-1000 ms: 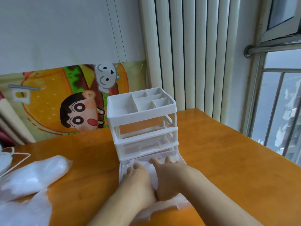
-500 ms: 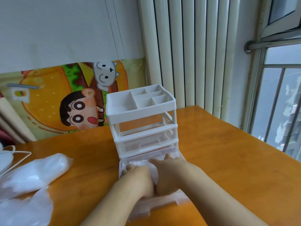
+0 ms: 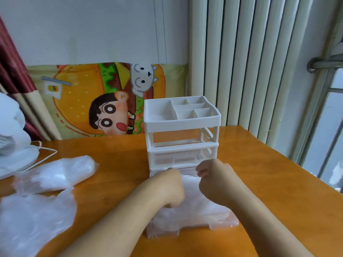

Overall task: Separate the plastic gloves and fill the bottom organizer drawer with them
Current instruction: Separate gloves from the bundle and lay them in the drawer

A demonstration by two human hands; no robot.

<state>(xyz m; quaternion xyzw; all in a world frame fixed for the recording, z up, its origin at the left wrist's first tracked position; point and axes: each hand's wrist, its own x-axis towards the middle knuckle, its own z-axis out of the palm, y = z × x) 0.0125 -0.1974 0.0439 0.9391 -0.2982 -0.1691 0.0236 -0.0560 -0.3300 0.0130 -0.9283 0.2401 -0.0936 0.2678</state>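
Plastic gloves [image 3: 193, 206] fill pulled-out drawer [image 3: 222, 222], both hands [image 3: 167, 188] [image 3: 217, 180] curled over them, grip unclear, spare gloves [image 3: 55, 173] left

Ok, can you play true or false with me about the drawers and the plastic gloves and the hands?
1. The bottom drawer is pulled out. True.
2. Both hands are in the top tray. False: the left hand and right hand are down at the bottom drawer, on the plastic gloves in it.
3. More gloves lie on the table to the left, in a loose pile. True.
4. The organizer lies tipped on its side. False: it stands upright.
5. The middle drawer is pulled out too. False: it is pushed in.
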